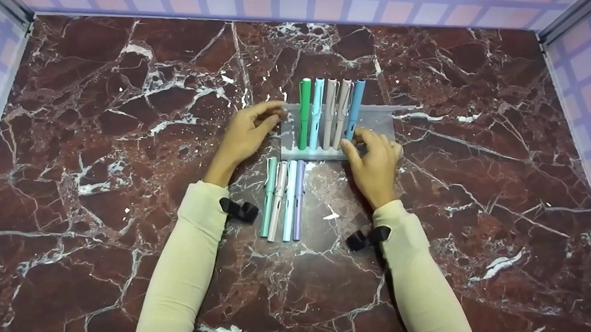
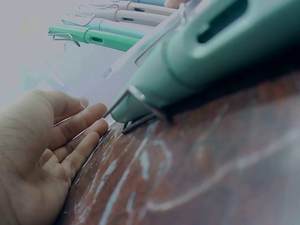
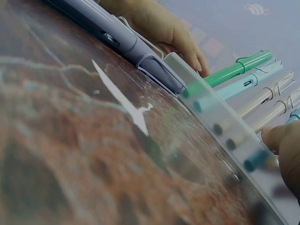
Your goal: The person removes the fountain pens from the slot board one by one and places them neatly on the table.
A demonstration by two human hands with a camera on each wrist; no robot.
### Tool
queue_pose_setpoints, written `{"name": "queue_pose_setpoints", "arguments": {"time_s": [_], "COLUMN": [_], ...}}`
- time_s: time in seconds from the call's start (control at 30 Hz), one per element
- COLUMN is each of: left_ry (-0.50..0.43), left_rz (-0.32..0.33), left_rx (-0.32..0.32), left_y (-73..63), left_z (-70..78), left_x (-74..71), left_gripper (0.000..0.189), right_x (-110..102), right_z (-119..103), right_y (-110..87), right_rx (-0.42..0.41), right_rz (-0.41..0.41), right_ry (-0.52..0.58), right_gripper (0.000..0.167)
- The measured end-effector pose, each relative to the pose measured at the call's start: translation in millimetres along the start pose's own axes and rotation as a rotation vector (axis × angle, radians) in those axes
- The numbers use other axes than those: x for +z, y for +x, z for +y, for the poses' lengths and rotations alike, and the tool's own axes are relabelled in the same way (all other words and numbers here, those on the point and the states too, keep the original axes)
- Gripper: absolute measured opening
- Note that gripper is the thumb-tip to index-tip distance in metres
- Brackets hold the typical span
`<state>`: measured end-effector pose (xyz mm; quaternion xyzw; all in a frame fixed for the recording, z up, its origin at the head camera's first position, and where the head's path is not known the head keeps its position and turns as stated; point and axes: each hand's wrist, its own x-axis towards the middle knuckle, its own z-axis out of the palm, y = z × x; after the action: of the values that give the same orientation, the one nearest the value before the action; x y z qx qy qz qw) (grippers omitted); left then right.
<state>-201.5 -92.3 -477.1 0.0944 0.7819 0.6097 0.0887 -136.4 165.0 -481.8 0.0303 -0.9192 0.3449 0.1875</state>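
A translucent pen stand holds several capped pens upright in its slots. From left to right these are a green pen, a light blue pen, two grey-beige pens and a darker blue pen. My right hand pinches the lower part of the darker blue pen at the stand's right side. My left hand lies at the stand's left edge, fingers loosely bent; the left wrist view shows its fingertips by that edge, with no pen in them.
In front of the stand lie a green-teal pen, a grey-pink pen, a pale blue pen and a purple pen, side by side. The marbled red-brown table meets checkered walls at the back and sides.
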Motion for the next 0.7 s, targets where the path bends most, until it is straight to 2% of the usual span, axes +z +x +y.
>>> {"name": "queue_pose_setpoints", "arguments": {"time_s": [0.17, 0.37, 0.57, 0.7], "left_ry": [-0.031, -0.028, -0.007, 0.006], "left_rz": [-0.001, 0.002, 0.003, 0.004], "left_rx": [0.047, 0.036, 0.009, 0.023], "left_y": [0.6, -3.1, -4.5, 0.3], "left_z": [-2.3, -2.6, -1.7, 1.4], "left_x": [-0.3, -0.2, -1.2, 0.6], "left_gripper": [0.032, 0.033, 0.032, 0.031], "right_x": [-0.1, 0.9, 0.3, -3.8], "right_z": [-0.7, -2.1, -4.5, -6.2], "right_y": [0.6, -0.2, 0.8, 0.6], "right_rx": [-0.007, 0.018, 0.026, 0.042], "right_rz": [0.023, 0.099, 0.221, 0.276], "right_ry": [0.028, 0.131, 0.407, 0.603], "right_gripper": [0.027, 0.019, 0.019, 0.015]}}
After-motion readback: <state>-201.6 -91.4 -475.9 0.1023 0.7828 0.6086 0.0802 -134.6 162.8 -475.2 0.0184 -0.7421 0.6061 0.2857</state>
